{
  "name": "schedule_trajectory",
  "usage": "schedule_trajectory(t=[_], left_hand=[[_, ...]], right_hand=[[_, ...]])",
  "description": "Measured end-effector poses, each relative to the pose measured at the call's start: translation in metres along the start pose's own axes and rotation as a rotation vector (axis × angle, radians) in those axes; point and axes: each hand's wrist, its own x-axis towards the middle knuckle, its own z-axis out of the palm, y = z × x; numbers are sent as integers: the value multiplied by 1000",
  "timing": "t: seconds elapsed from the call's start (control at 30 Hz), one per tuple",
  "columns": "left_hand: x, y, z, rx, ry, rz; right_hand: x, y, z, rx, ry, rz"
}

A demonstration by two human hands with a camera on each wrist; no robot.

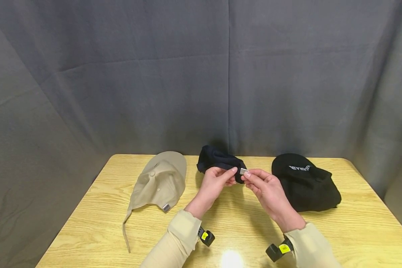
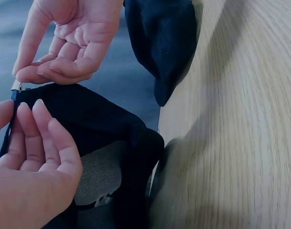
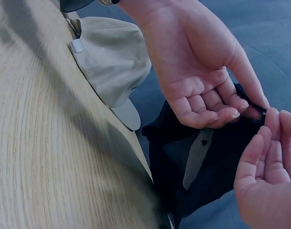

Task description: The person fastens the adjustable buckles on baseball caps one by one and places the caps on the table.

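Note:
A dark navy cap [image 1: 219, 157] is between my two hands over the middle of the table, its inside and pale lining facing me in the left wrist view. My left hand [image 1: 215, 183] pinches the cap's back strap between thumb and fingers. With thumb and forefinger, my right hand [image 1: 267, 189] grips the small silver buckle [image 1: 243, 171] at the strap's end. Both sets of fingertips are close together, seen also in the right wrist view, where the left hand [image 3: 197, 71] reaches in from above. The strap's end is mostly hidden by fingers.
On the left of the wooden table [image 1: 97, 216] lies a beige cap [image 1: 160, 182], its loose strap trailing toward me. A black cap with white lettering [image 1: 301, 186] lies to the right, near my right hand. Grey curtain [image 1: 201, 82] hangs behind the table's back edge.

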Motion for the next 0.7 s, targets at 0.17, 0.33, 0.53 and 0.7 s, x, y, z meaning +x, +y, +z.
schedule_trajectory(t=[0.17,0.33,0.53,0.7], left_hand=[[0,0,-1,37,12,22],[-1,2,1,73,-2,31],[-1,2,0,9,8,-1],[-1,2,-2,32,24,7]], right_hand=[[1,1,0,3,-5,-4],[1,1,0,17,-20,-1],[1,0,0,31,-30,5],[1,-1,-1,41,-39,-1]])
